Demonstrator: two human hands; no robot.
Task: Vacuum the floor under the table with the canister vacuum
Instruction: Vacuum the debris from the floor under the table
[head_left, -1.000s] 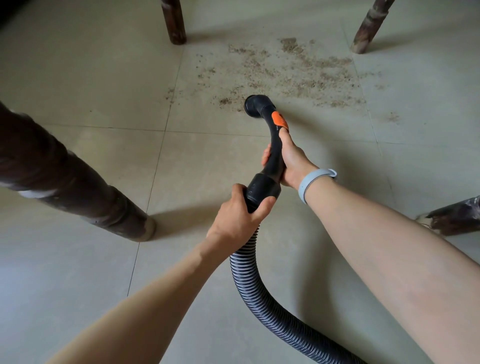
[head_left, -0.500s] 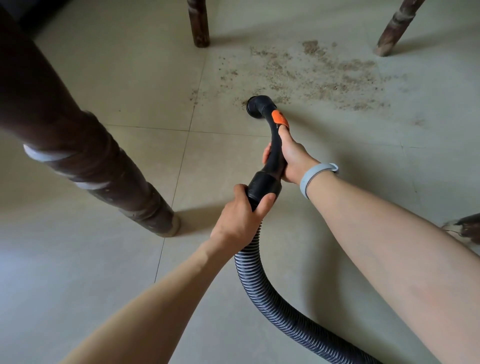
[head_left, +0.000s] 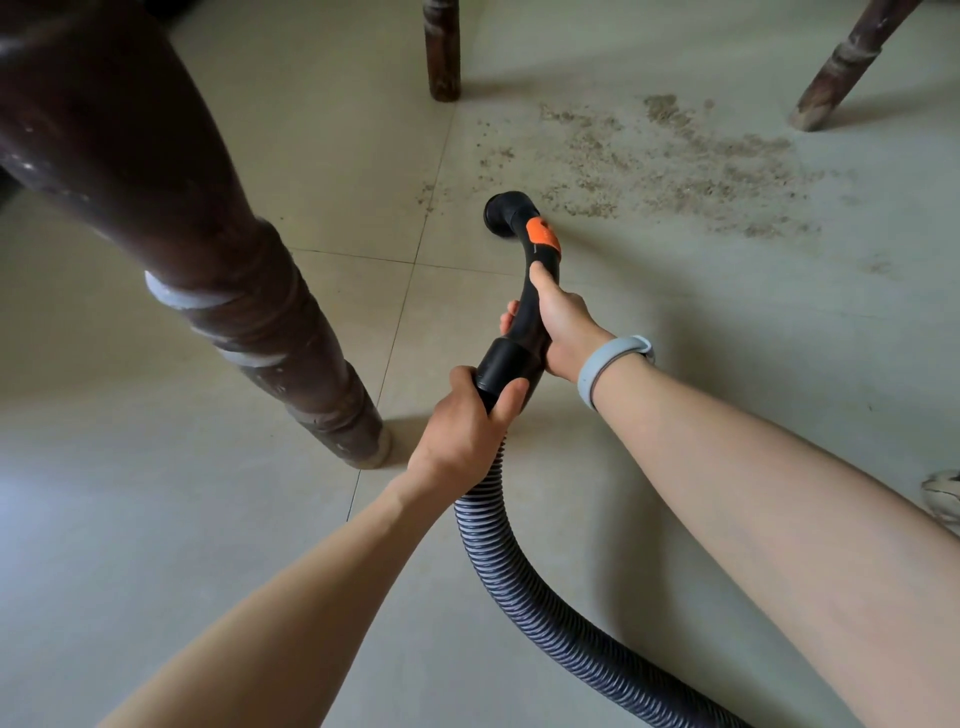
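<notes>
A floor (head_left: 156, 545) of large pale tiles with thin grout lines is seen from above, lit softly from one side. Three dark, worn wooden table legs are planted on it: a thick turned leg (head_left: 218, 291) close at the left, a slimmer far leg (head_left: 442, 52) at the top centre and a slanted leg (head_left: 841, 67) at the upper right. A wide scatter of brown debris (head_left: 691, 166) is spread over the tile between the two far legs.

The black vacuum handle (head_left: 524, 291), marked by an orange button (head_left: 543, 234), is held low over the floor, its long axis running away from the person and curving slightly left. Its open round nozzle end (head_left: 506, 213) is pointed down and to the left, at the near edge of the debris. The ribbed grey hose (head_left: 519, 582) is trailed back from the handle's collar and off the bottom right of the view.

The left hand (head_left: 462, 431) is wrapped around the collar where the hose joins, fingers curled tight around it. The right hand (head_left: 561, 322), a pale blue wristband (head_left: 608, 364) on its wrist, is closed around the handle's curved grip, the thumb laid along the top.
</notes>
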